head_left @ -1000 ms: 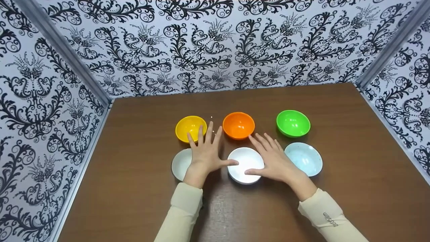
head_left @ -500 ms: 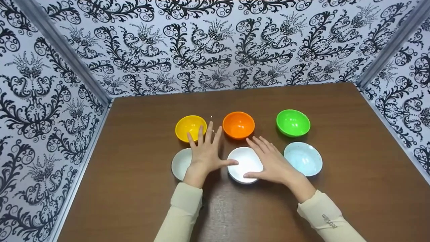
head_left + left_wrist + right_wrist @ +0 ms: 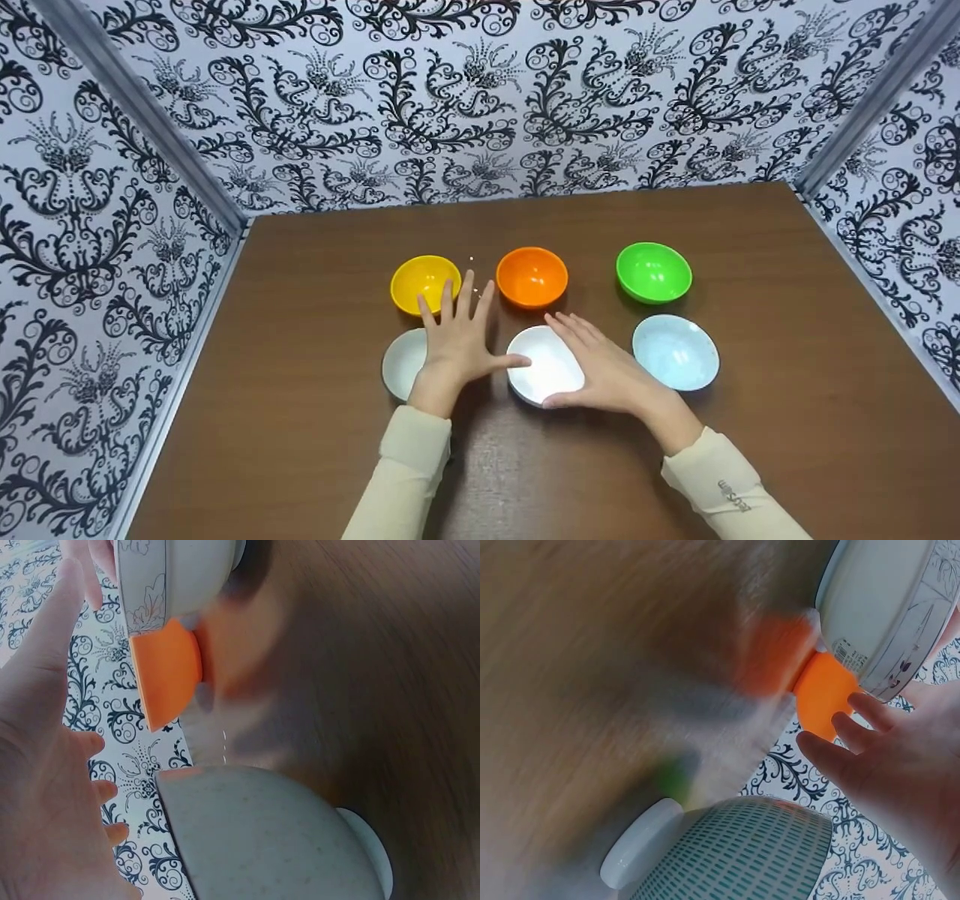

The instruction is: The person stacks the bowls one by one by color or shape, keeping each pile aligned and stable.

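Note:
A white bowl stands in the middle of the near row, a line drawing on its outer band in the left wrist view. My right hand spans its right side, fingers at the far rim and thumb at the near rim. In the right wrist view those fingers look fairly straight beside the rim. My left hand hovers with fingers spread over a pale grey bowl, partly hiding it. Its thumb overlaps the white bowl's left rim, and its fingertips overlap the yellow bowl.
Behind stand an orange bowl and a green bowl. A pale blue bowl, green dashes outside, sits right of my right hand. The brown table ends at patterned walls at back and sides.
My right hand has moved slightly left over the white bowl, its fingers drawing together and its thumb lowering to the near rim. The left hand and the bowls have stayed in place.

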Demonstrator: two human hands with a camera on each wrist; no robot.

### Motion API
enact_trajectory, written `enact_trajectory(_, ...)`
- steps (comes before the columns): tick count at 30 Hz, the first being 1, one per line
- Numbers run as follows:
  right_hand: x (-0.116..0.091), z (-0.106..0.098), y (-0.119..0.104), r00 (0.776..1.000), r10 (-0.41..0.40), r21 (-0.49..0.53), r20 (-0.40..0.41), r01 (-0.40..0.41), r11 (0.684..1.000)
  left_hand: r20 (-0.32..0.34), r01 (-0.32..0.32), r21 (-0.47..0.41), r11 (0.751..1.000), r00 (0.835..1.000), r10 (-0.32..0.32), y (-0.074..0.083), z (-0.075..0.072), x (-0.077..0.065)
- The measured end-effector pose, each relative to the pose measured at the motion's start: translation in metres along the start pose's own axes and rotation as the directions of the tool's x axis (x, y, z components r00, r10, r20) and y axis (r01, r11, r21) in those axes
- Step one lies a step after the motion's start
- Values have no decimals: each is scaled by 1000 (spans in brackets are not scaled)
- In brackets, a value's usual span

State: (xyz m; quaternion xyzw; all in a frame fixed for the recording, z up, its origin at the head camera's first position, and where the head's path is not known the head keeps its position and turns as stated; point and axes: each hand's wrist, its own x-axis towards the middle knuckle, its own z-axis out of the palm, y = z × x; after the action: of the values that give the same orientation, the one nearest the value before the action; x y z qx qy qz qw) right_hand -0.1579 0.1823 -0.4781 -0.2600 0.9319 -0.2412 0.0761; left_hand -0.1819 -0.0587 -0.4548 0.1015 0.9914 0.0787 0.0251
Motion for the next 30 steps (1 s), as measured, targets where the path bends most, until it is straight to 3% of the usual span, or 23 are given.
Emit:
enact_trajectory(15,-6,13,3,997,71,109,-6,-70,992,6,3,15,1000,1000,-3,-1,2,1)
enact_trajectory(30,-8,21,4,991,116,247,-72,-95,964,15,10,-1,1000,1000,-10,-2,4,-1)
